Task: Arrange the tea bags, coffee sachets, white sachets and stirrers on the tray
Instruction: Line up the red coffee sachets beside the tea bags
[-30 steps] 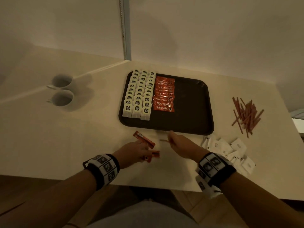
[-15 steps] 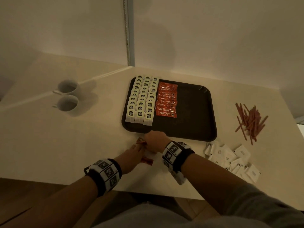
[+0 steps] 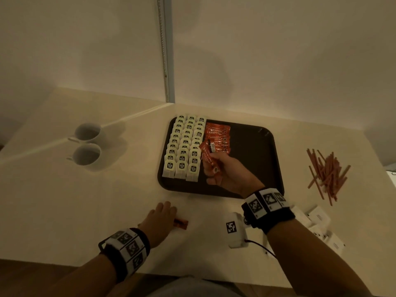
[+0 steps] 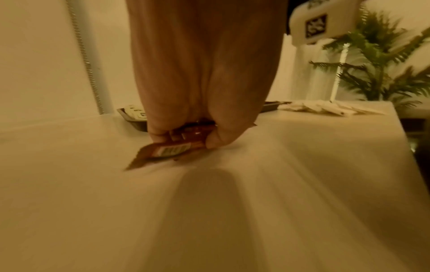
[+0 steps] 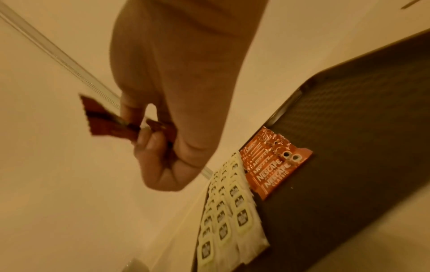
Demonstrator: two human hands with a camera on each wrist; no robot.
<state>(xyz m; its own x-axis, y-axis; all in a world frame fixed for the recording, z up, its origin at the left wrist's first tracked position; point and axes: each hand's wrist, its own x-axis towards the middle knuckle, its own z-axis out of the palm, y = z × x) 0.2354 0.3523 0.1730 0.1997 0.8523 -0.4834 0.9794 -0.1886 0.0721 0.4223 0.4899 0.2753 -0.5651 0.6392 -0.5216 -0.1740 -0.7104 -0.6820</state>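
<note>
A dark tray (image 3: 257, 159) holds three columns of tea bags (image 3: 184, 151) on its left and a column of red coffee sachets (image 3: 219, 136) beside them. My right hand (image 3: 211, 166) hovers over the tray's front part and grips a couple of red coffee sachets (image 3: 206, 154); in the right wrist view they stick out of my fingers (image 5: 107, 125), above the tea bags (image 5: 232, 211). My left hand (image 3: 169, 213) is on the table in front of the tray, pinching another red sachet (image 4: 172, 150) that lies there. Stirrers (image 3: 325, 172) and white sachets (image 3: 317, 217) lie on the table at the right.
Two white cups (image 3: 86, 142) stand at the left of the table. The wall runs close behind the tray. The table's front edge is just behind my wrists. A potted plant (image 4: 384, 64) stands past the right end.
My right hand has left the table beside my left hand and risen over the tray, carrying coffee sachets. My left hand has stayed at the table's front on the remaining sachet.
</note>
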